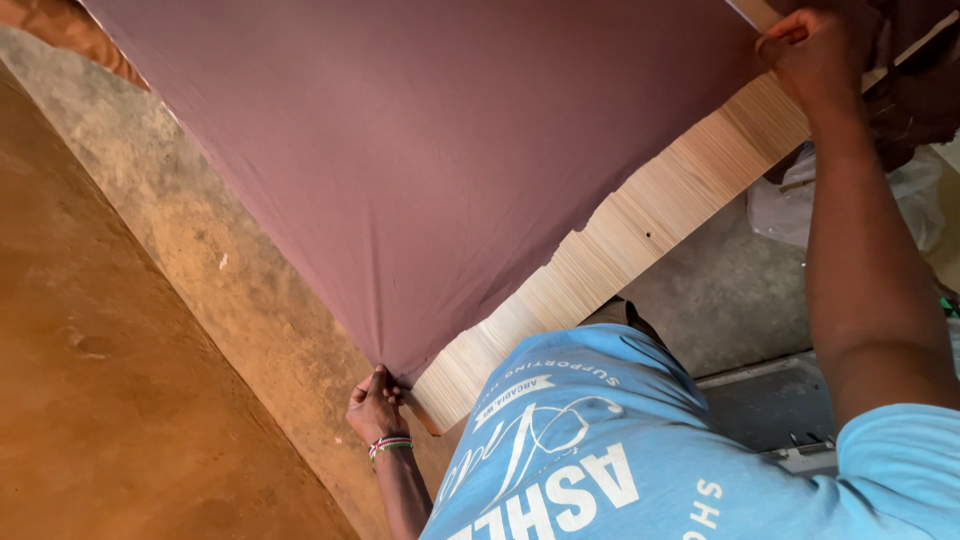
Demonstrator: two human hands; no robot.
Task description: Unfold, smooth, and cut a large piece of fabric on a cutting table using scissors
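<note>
A large sheet of maroon fabric (430,150) lies spread over a light wooden board (640,225) whose grained edge runs diagonally across the view. My left hand (376,405), with a beaded bracelet on the wrist, pinches the fabric's near corner at the board's lower end. My right hand (812,50) reaches to the upper right and grips the fabric's far edge on the board. My light blue shirt (620,450) fills the lower right.
A worn concrete floor (200,250) and a brown surface (90,380) lie to the left. Dark cloth (915,90) and a pale plastic bag (900,200) sit at the right, with a grey metal piece (770,400) below the board.
</note>
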